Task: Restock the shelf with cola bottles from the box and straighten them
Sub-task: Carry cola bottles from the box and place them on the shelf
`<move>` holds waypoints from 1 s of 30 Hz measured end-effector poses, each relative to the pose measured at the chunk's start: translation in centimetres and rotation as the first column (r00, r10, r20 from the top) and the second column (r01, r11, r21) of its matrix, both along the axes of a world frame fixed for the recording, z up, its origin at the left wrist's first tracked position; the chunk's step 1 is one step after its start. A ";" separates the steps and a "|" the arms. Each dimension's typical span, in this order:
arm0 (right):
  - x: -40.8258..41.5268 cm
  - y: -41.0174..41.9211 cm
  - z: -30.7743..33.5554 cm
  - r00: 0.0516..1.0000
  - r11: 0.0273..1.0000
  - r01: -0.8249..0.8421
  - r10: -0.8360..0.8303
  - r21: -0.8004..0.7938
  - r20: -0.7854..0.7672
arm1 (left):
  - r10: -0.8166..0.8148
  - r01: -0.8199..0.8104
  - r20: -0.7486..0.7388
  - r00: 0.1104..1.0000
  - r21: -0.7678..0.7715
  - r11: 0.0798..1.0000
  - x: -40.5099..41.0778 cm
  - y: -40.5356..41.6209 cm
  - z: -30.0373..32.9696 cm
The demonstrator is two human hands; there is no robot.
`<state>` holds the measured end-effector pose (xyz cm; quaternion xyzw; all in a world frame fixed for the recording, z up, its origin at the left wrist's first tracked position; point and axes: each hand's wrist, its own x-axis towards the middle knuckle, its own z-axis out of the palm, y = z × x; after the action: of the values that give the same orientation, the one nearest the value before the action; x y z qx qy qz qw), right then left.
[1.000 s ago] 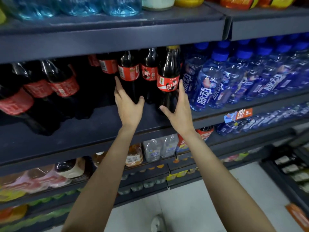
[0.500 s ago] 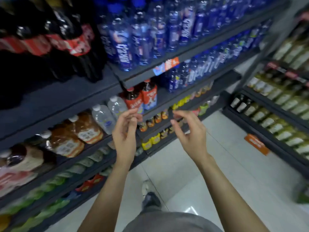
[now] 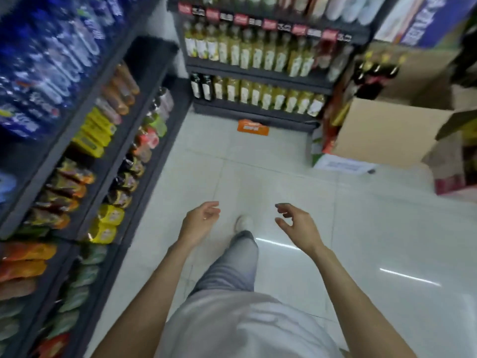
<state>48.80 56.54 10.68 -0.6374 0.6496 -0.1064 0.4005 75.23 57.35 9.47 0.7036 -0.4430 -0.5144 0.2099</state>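
My left hand (image 3: pixel 200 220) and my right hand (image 3: pixel 296 223) hang over the white tiled floor in front of me, both with fingers loosely apart and holding nothing. An open cardboard box (image 3: pixel 387 130) stands on the floor at the right, its flap raised; its inside is hidden from here. The cola bottles and their shelf are out of view. My leg and white shoe (image 3: pixel 244 223) show between the hands.
A dark shelf unit (image 3: pixel 85 140) with blue bottles and snack packs runs along the left. Another shelf (image 3: pixel 258 71) of yellow-green bottles closes the aisle ahead. An orange sign (image 3: pixel 253 127) lies on the floor at its foot. More cartons (image 3: pixel 454 171) stand at the far right.
My hands left the cola bottles on the shelf and dropped low. The view swung down and right, away from the cola shelf toward the floor and the cardboard box.
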 end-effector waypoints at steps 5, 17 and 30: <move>-11.6 -6.0 -1.6 0.978 0.979 0.191 -0.183 0.077 -0.100 | -0.330 0.307 0.296 0.896 0.124 0.944 -10.8 -10.2 -4.5; -38.1 -29.1 -0.1 0.921 0.950 0.307 -0.283 0.053 -0.268 | -0.301 0.302 -0.086 0.950 0.005 0.953 -37.2 -36.0 -5.6; -52.0 -61.2 -11.7 0.976 0.982 0.184 -0.177 0.046 -0.127 | 0.008 0.043 0.197 0.980 -0.253 0.966 -53.2 -60.4 -11.0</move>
<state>-3.25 -4.65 -1.05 -0.5693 0.7309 -0.0845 0.3669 22.03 -3.03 -1.58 0.7140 -0.5304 -0.3826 0.2498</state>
